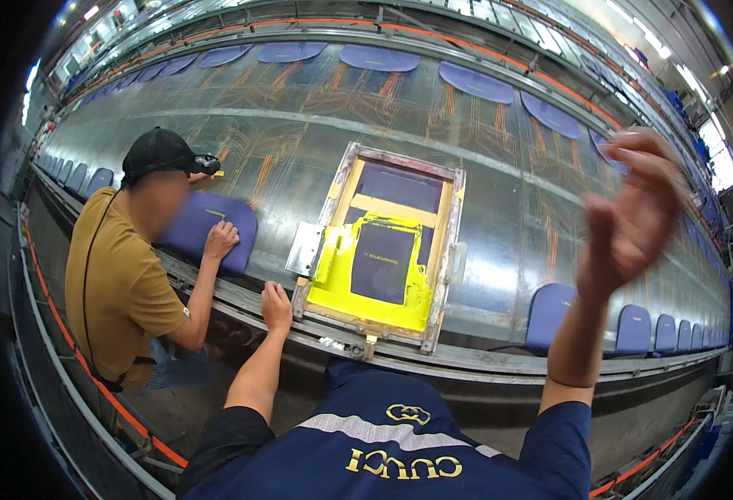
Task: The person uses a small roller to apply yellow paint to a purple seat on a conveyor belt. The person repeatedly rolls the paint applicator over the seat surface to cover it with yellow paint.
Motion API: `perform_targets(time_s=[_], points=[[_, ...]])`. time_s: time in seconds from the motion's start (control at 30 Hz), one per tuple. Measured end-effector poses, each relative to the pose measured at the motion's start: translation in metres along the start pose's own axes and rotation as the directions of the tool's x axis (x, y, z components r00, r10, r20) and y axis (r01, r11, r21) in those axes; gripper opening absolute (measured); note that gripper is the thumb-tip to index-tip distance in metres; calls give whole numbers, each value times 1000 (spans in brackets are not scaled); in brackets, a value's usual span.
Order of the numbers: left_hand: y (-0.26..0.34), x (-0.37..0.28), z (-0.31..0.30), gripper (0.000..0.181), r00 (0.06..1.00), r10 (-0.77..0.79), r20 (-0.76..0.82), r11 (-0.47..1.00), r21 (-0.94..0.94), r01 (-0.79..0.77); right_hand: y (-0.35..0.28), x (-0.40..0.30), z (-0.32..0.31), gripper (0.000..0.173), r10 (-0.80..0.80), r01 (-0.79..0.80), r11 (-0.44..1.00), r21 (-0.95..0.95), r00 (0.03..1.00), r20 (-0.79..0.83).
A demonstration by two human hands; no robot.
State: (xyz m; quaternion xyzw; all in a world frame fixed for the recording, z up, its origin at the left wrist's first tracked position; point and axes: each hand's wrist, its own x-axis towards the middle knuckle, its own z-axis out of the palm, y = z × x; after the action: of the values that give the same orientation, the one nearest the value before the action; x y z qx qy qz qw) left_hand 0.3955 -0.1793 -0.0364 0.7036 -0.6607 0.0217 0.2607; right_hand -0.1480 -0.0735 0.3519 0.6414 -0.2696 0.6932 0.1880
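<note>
A wooden-edged screen-printing frame lies on the long metal table before me. Bright yellow ink is smeared around a dark window in its mesh, which bears small writing. My left hand hovers by the frame's near left corner, over the table rail, fingers curled and no object visible in them. Raised high to the right, my right hand is blurred by motion; its thumb stands apart from the fingers and it holds nothing visible. A metal plate sits at the frame's left side.
At my left a co-worker in a cap leans over a purple curved panel, one hand on it. Similar panels line the far edge, and more line the near edge. A metal rail runs along the table front.
</note>
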Motion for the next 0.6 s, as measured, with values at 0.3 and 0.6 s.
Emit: perform_targets(time_s=[0.3,0.6], points=[[11,3,-5,26,1000,-20,-2,999,-48,20,-90,69,-17,43,-539,550,829,104,834,-116],[15,-2,-8,30,997,-74,-13,992,-104,72,-90,70,-9,47,-572,591,798,114,804,-165]])
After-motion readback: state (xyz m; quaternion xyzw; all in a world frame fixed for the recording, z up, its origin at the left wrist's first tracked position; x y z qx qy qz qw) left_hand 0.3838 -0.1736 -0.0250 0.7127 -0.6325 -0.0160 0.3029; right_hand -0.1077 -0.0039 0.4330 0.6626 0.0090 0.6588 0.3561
